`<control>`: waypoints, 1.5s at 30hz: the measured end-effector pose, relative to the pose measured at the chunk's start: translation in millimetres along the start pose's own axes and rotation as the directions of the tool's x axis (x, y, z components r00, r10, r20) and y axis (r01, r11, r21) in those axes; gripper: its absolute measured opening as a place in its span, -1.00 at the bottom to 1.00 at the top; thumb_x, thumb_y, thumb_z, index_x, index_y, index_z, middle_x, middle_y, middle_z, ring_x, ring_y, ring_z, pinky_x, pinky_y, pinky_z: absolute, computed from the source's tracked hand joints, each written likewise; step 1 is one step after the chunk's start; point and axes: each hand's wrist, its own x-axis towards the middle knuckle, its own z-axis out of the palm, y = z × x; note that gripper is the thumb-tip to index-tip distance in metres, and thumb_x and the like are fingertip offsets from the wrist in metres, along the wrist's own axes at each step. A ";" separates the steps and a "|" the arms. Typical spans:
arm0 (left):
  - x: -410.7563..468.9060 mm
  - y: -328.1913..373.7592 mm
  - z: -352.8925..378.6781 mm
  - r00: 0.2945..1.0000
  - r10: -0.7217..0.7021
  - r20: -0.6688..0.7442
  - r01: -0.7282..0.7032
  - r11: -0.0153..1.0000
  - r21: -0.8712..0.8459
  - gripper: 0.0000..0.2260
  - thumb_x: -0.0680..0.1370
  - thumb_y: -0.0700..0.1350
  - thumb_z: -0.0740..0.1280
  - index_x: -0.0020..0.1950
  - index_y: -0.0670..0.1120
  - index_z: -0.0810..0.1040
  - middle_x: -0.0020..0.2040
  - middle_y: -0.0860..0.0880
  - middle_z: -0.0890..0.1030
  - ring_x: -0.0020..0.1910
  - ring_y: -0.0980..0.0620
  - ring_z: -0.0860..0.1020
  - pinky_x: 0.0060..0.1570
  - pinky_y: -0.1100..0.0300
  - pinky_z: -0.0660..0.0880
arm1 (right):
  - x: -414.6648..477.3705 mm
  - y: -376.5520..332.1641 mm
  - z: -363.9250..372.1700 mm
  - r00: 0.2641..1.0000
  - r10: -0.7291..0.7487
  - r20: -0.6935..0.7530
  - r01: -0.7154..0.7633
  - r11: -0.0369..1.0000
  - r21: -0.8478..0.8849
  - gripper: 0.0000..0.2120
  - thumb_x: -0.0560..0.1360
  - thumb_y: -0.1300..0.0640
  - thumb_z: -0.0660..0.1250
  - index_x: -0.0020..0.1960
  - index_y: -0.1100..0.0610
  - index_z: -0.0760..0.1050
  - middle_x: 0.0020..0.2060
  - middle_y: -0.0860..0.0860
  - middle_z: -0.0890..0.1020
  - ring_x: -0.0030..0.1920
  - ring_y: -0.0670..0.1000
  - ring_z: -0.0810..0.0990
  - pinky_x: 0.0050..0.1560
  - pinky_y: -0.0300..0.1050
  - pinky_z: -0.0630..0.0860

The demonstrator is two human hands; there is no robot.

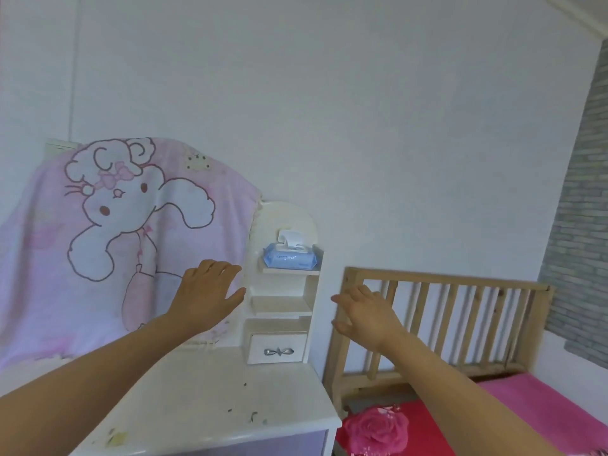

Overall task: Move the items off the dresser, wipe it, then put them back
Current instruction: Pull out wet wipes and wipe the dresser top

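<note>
Both of your hands are raised in front of you with fingers straight and spread, holding nothing. Your left hand (210, 294) hovers in front of the pink blanket printed with a white cartoon rabbit (98, 241). Its fingertips point toward the white tiered shelf unit (283, 306) that stands at the back right corner of the white dresser top (204, 390). Your right hand (368, 315) is out past the dresser's right edge, in front of the pale wooden slatted bed rail (444, 311), with its fingers pointing left toward the same shelf unit. You touch nothing with either hand, as far as can be seen.

The soft blue pack of wet wipes (289, 258) lies flat on the top shelf of that unit, under its arched back. Its long axis runs left to right along the shelf, with a printed long side facing you. Its lid flap stands open upward and a white wipe pokes out.

At the bottom of the unit sits a small white drawer with a silver bow-shaped handle (278, 348). Small dark specks (253, 416) dot the dresser top near its front right corner. Right of the dresser, red bedding with a large pink rose print (378, 429) lies below the rail.
</note>
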 end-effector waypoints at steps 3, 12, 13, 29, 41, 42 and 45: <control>49.0 -18.5 31.2 0.999 -0.046 -0.010 0.046 0.999 -0.016 -0.56 0.59 0.07 0.13 0.43 -0.04 0.27 0.39 0.01 0.36 0.39 -0.02 0.24 0.30 0.08 0.21 | 58.9 16.3 12.0 0.999 -0.012 -0.039 0.011 0.999 -0.044 -0.53 0.57 -0.08 0.09 0.43 0.06 0.20 0.41 0.05 0.27 0.40 0.06 0.19 0.34 -0.01 0.18; 138.8 -26.9 146.8 0.996 -0.069 0.057 0.073 0.996 -0.060 -0.55 0.57 0.14 0.09 0.40 -0.03 0.32 0.36 0.01 0.40 0.38 -0.02 0.27 0.28 0.08 0.24 | 158.1 66.3 107.7 0.997 -0.010 0.073 0.006 0.998 0.057 -0.51 0.57 -0.08 0.08 0.46 0.03 0.12 0.44 0.05 0.23 0.42 0.08 0.17 0.37 -0.03 0.17; 144.9 -24.8 158.9 0.996 -0.072 0.052 0.077 0.993 -0.088 -0.51 0.54 0.18 0.07 0.37 -0.05 0.37 0.33 -0.01 0.44 0.36 -0.05 0.31 0.26 0.05 0.26 | 169.1 75.6 114.4 0.998 0.004 0.061 -0.009 0.996 0.084 -0.51 0.57 -0.08 0.09 0.46 0.02 0.12 0.43 0.04 0.23 0.42 0.07 0.18 0.35 -0.04 0.19; 283.1 9.9 296.8 0.958 -0.273 0.083 0.278 0.959 -0.061 -0.39 0.36 0.25 -0.01 0.20 -0.02 0.52 0.14 0.03 0.57 0.22 -0.03 0.43 0.04 0.06 0.44 | 353.1 192.9 222.4 0.949 -0.261 -0.175 0.297 0.929 0.223 -0.40 0.45 -0.18 -0.08 0.38 0.08 0.25 0.27 0.03 0.43 0.28 0.05 0.37 0.20 -0.10 0.33; 351.2 -19.6 310.9 0.969 -0.222 -0.103 0.222 0.975 -0.019 -0.45 0.42 0.17 0.03 0.18 -0.14 0.52 0.14 -0.14 0.58 0.13 -0.18 0.51 -0.05 -0.05 0.50 | 440.9 159.9 241.1 0.927 -0.182 -0.328 0.330 0.813 0.479 -0.54 0.54 -0.02 0.01 0.37 0.13 0.29 0.30 0.03 0.42 0.30 0.05 0.34 0.22 -0.09 0.36; 359.7 -18.4 311.8 0.966 -0.229 -0.118 0.225 0.973 -0.040 -0.35 0.40 0.23 -0.05 0.25 -0.14 0.48 0.23 -0.11 0.52 0.22 -0.16 0.46 0.09 -0.03 0.43 | 448.9 160.6 239.7 0.939 -0.178 -0.294 0.306 0.824 0.476 -0.59 0.58 0.03 0.04 0.39 0.12 0.26 0.30 0.02 0.41 0.28 0.04 0.35 0.20 -0.10 0.35; 379.5 -18.4 318.5 0.965 -0.258 -0.050 0.257 0.966 -0.022 -0.14 0.26 0.34 -0.29 0.42 -0.03 0.27 0.40 0.05 0.32 0.37 0.01 0.25 0.28 0.14 0.24 | 469.1 162.9 235.9 0.968 -0.136 -0.213 0.233 0.803 0.548 -0.65 0.60 0.10 0.04 0.36 0.11 0.30 0.21 0.05 0.49 0.16 0.06 0.44 0.11 -0.07 0.40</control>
